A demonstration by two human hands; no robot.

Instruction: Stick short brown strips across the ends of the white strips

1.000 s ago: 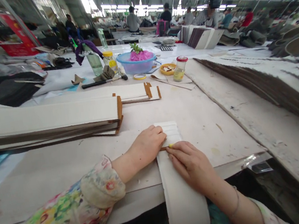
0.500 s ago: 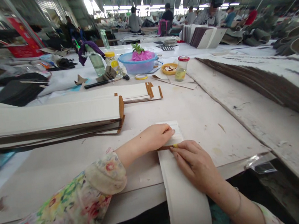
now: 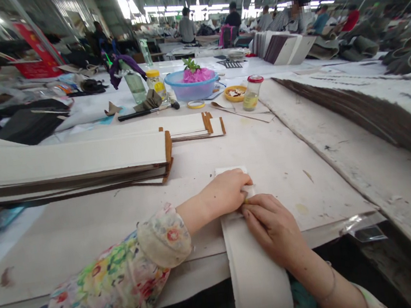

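Note:
A long white strip (image 3: 258,273) runs across the table and hangs over its front edge towards my body. My left hand (image 3: 225,191) lies across the strip's upper part, its fingers curled and closed at the right edge of the strip. Right beside it my right hand (image 3: 273,226) is closed in a pinch, its fingertips meeting the left fingers at the strip. A tiny yellow bit (image 3: 246,201) shows at the right fingertips; what it belongs to is unclear. The hands hide the place where the fingers meet.
A stack of white panels with brown ends (image 3: 126,154) lies at the left. Behind are a brush (image 3: 147,112), a blue basin (image 3: 192,87), a red-lidded jar (image 3: 253,94) and a yellow dish (image 3: 235,93). Layered sheets (image 3: 358,108) lie right; people work farther back.
My left hand has slid right along the strip, up to the right fingertips. It now covers the brown band that showed between the hands. The right hand has hardly moved.

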